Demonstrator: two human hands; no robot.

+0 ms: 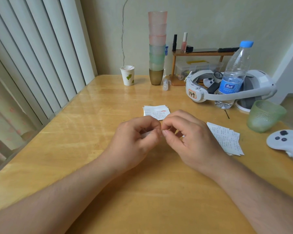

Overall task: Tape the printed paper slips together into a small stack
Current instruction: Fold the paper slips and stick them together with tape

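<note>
Glossy, honey-coloured wooden table with visible grain carries everything; pale vertical blinds hang along its left edge. At the back stands a tall column of nested frosted tumblers, pink over green over a smoky amber base, with a small white paper cup with a green leaf print to its left. On the right, a white plastic headset with a hand-lettered tag curves around a clear, blue-capped water bottle; nearer, a pebbled green glass tumbler and a smooth white controller. Loose printed paper slips, thin, white and rectangular with dense text, lie overlapped just beside the right hand, their long axis running from the far left toward the near right. A second, neater stack of slips lies flat beyond the hands, long axis left to right, its near edge hidden behind the fingers. The left hand and right hand meet at table centre, fingers curled, thumb and forefinger tips pinched together around something small and whitish; what it is cannot be told, since the fingers cover it.
</note>
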